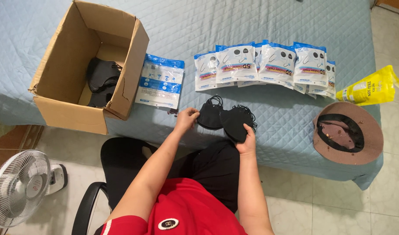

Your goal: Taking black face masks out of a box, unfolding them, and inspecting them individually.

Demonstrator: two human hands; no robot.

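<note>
The right hand (247, 141) grips the lower edge of a black face mask (235, 123), fingers closed on it; the left hand (186, 119) pinches the side of a second black mask (209, 115) that overlaps the first, both lying at the near edge of the pale blue quilted bed (295, 117); just left of them lies a flat white-and-blue pouch (160, 81), and beyond it an open cardboard box (69, 100) with more black masks (101, 80) piled in its bottom; behind the hands, a row of overlapping sealed white-and-blue packets (265, 65) fans across the cover; to the right sit a yellow bag (371, 87) and an upturned brown hat (347, 132); a white fan (18, 187) stands on the floor, lower left.
</note>
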